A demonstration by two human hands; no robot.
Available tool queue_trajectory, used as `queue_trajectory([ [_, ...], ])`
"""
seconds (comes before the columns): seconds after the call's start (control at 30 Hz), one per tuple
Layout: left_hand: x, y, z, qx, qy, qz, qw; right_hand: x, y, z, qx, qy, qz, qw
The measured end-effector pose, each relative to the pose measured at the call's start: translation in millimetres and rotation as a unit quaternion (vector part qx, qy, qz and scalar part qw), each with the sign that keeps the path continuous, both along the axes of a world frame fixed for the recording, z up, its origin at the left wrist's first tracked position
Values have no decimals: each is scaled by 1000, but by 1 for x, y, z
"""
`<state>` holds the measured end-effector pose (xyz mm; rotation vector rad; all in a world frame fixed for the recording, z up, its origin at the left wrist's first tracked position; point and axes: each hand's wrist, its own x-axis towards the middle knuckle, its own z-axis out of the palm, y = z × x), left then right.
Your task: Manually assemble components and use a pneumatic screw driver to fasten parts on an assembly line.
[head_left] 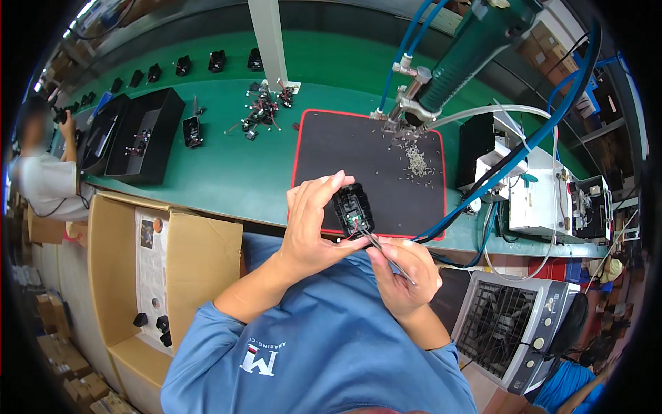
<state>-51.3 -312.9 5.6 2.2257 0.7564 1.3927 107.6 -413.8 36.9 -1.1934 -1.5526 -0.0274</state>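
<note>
My left hand point(308, 224) grips a black plastic housing point(353, 209) by its side, with the open face turned up. Inside it show a small green circuit board and red and dark wires. Between the fingers of my right hand point(407, 274) is a pair of metal tweezers point(388, 255), whose tips reach into the near end of the housing. What exactly the tips touch is too small to make out. Beneath and beyond lies a dark mat point(331, 145) with a red border, and a pile of small screws point(416, 161) rests on its right part.
A green screwdriver machine point(469, 55) with blue hoses hangs over the mat. Wired parts point(261, 114) and another housing point(193, 131) lie left on the green bench; black bins point(148, 141) stand farther left. An open carton point(200, 276) is beside me. A person point(48, 172) works at far left.
</note>
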Motion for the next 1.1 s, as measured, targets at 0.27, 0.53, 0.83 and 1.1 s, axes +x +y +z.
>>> queue_trajectory([
  [0.27, 2, -2, 1, -7, 1, -11, 1000, 3, -1, -7, 6, 8, -6, 1000],
  [0.53, 4, -4, 0, 20, 8, 0, 1000, 8, -4, -20, -32, 120, -1, 992],
  [0.83, 0, 7, -4, 8, 43, 35, 998, 23, -17, -15, 10, 199, -33, 979],
  [1.1, -6, 12, -18, -64, 40, 47, 996, 64, 47, -34, 11, -157, -215, 964],
])
